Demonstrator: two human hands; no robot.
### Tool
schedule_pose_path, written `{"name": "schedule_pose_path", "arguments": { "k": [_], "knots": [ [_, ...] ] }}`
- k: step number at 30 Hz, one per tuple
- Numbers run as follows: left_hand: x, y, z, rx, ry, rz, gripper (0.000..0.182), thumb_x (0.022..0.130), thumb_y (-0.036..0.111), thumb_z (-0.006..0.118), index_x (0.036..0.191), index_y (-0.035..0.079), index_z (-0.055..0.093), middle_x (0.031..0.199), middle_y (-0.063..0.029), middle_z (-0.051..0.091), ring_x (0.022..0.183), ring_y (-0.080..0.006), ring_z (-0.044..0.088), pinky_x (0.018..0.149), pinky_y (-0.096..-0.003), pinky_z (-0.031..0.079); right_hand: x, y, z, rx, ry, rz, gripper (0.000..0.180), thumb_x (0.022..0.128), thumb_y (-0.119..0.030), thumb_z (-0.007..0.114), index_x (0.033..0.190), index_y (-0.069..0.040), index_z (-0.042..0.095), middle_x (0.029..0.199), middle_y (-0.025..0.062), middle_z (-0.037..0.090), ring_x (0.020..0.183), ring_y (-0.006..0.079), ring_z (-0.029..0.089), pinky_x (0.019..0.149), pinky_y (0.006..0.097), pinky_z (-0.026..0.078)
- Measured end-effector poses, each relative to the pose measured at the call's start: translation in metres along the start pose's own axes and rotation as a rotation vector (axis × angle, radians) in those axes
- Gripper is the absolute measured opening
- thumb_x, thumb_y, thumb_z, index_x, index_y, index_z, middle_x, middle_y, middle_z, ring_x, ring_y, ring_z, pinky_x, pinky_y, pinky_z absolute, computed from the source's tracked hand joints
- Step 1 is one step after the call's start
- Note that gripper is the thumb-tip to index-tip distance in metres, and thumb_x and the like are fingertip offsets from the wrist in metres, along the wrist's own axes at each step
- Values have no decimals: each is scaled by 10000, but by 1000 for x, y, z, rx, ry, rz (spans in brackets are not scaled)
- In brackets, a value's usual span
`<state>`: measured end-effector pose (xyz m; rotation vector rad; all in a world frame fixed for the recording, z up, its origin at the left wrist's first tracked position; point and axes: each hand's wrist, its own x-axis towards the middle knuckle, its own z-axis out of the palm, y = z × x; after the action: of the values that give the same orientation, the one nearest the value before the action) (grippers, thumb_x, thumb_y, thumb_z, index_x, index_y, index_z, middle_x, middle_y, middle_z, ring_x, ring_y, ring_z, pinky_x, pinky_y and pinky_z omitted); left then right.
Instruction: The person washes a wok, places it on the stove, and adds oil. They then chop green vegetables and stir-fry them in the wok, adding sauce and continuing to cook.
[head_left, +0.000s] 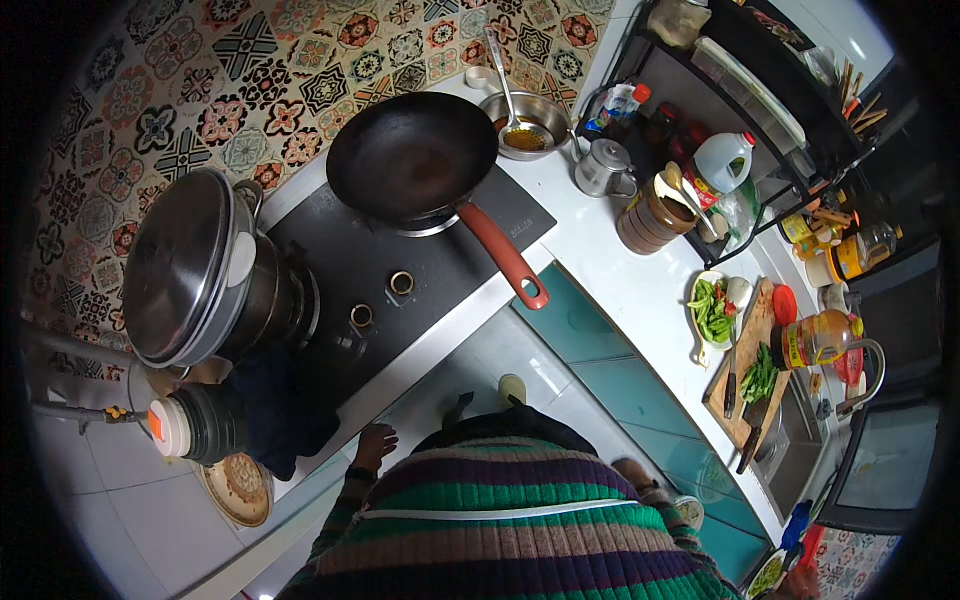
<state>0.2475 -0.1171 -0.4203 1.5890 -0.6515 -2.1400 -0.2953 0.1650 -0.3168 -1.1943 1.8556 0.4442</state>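
Note:
My left hand (375, 446) hangs beside my body, near the front edge of the black gas stove (450, 285). Its fingers are loosely bent and hold nothing. My right hand (634, 474) is low by the teal cabinet fronts (622, 390), mostly hidden by the striped sweater sleeve, so its fingers cannot be made out. Before me a dark wok (412, 161) rests on the far burner, its red handle (502, 251) reaching over the stove's front edge. A large lidded pot (187, 262) occupies the left burner.
A steel bowl (559, 124) with a ladle (501, 75) and oily liquid stands behind the wok. On the right counter are a steel oil pot (604, 166), a brown jar (651, 225), a plate of green peppers (709, 311), and a cutting board (763, 300) with knives and greens.

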Motion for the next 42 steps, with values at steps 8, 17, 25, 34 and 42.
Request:
{"name": "schedule_pose_path", "arguments": {
  "k": [8,17,25,34,42],
  "knots": [
    [12,-6,14,-93,16,-242,267,849,232,633,1043,72,542,951,-106,602,830,-238,624,673,-367,509,59,-11,33,385,63,494,439,820,-455,534,945,-68,698,1006,202,648,993,388,594,870,457,463],
    [-15,13,30,25,94,-34,317,867,278,633,1037,22,554,994,-130,606,833,-231,619,687,-353,509,111,-100,-182,353,330,74,443,807,-389,541,1062,-47,659,1107,214,622,1053,379,576,913,425,451],
    [-18,-46,-2,-322,-24,-32,204,865,214,630,927,43,538,819,-95,604,703,-212,634,532,-309,502,134,-121,-144,350,175,7,432,804,-379,590,1029,-18,667,997,236,654,1004,383,605,871,410,468],
    [-18,-69,-18,304,-103,383,163,866,175,566,965,46,546,877,-122,608,768,-261,637,555,-356,503,115,-65,-109,753,483,192,306,834,-308,611,789,-8,650,599,85,603,524,202,565,501,351,445],
    [-17,-25,16,-184,-84,35,184,887,174,585,1026,63,539,907,-104,603,737,-230,629,580,-325,509,99,-70,-99,1032,321,270,242,864,-257,602,762,-38,605,568,13,513,448,113,425,408,276,324]
  ]
}}
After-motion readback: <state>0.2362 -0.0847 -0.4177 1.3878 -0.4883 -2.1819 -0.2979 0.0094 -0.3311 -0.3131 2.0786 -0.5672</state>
